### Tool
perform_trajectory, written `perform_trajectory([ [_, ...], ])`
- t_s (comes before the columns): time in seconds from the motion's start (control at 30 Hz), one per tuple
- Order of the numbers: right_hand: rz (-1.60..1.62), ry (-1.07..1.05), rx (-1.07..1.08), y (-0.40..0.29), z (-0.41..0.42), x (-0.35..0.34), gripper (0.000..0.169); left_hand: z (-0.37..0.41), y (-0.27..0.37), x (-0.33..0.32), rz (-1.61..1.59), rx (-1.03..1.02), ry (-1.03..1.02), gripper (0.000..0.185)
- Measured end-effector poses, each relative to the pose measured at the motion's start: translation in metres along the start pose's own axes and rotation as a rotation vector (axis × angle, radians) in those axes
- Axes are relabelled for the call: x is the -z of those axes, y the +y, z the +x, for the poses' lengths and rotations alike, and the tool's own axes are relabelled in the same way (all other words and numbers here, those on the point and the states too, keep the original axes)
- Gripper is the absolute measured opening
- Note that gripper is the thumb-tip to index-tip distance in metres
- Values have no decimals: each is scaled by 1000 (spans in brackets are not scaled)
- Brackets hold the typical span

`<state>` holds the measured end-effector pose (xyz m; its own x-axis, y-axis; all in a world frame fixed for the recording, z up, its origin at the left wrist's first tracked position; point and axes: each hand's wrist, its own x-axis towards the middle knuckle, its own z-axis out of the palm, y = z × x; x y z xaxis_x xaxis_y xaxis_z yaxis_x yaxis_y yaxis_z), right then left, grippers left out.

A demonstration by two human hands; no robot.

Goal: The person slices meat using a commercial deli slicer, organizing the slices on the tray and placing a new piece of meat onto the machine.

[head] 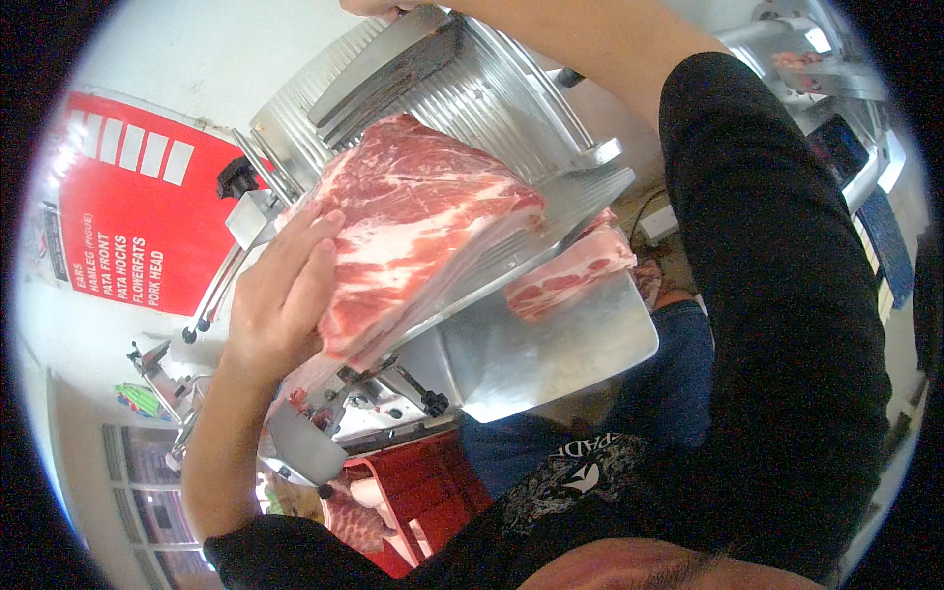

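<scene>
My left hand (284, 287) lies flat against the left side of a thick slab of raw pork (420, 228), fingers together, holding it on the ribbed metal carriage of a meat slicer (590, 193). The slab is red with white fat streaks and a pale fatty edge. Above it sits a grey metal pusher plate (383, 63). My right hand (372, 6) is at the top end of that plate, cut off by the picture's edge, so its grip is not clear. A cut piece of pork (571, 274) rests on the bare metal tray (549, 369) below the carriage.
Metal rods and black knobs (435, 403) jut out around the slicer. A red sign (118, 199) with writing hangs on the left wall. Below is a red crate (435, 487), with more meat (354, 520) beside it. Another metal machine (782, 44) holds meat at upper right.
</scene>
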<state>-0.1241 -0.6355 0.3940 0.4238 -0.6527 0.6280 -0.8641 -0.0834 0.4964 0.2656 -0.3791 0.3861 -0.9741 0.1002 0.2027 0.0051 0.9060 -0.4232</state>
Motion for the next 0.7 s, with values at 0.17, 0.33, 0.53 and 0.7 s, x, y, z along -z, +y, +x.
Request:
perform_trajectory([
  [0.17,64,-32,-29,-13,-3,15,5,17,-7,-33,319,-154,-30,26],
  [0.33,89,-35,-55,-13,-7,34,10,44,-11,-70,488,-402,-138,18],
  [0.53,107,-56,-77,-17,-13,39,15,55,-41,-98,272,-497,-397,43],
  [0.7,139,-68,-106,-21,-8,43,19,49,-43,-105,260,-538,-372,46],
])
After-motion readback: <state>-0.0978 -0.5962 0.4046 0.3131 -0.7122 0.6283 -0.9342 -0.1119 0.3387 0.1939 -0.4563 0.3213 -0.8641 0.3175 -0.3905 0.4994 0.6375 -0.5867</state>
